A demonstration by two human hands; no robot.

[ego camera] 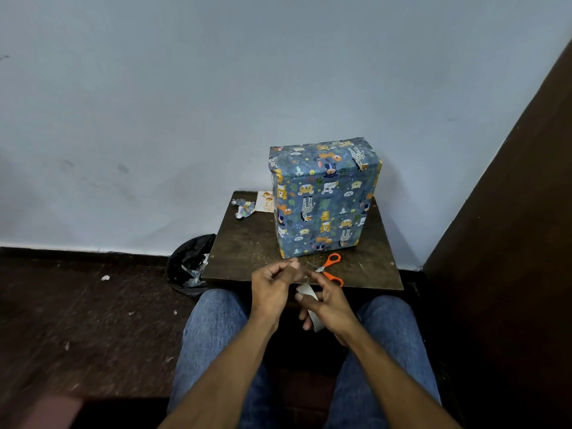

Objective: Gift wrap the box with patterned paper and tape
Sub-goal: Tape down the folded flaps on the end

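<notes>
The box (323,198) stands upright on the small dark table (247,243), toward its back right part, close to the wall (185,119). Animal paper (309,168) covers every side that shows. Down in front, over the lap, the right hand (328,305) curls around a roll of clear tape (312,308). The left hand (272,286) has its thumb and finger pressed together on what looks like the loose end of the tape, pulled a little way out. The strip is see-through, so it is hard to be sure. I think the job is nearly done, and this piece is for sticking down a last flap. The tape could go wrong now. It could fold back and stick to itself or to a finger, because it is thin and floppy. It could also tear crooked if it is pulled by hand. The orange scissors (331,269) lie on the front edge of the table, just past the hands, so a quick move could bump them off. The box is tall and could tip if pushed hard. There is bare table to the left of the box and in front of it. Paper scraps (244,208) lie near the back left corner, well away. A black bin bag (190,267) sits on the floor beside the table's left edge.
</notes>
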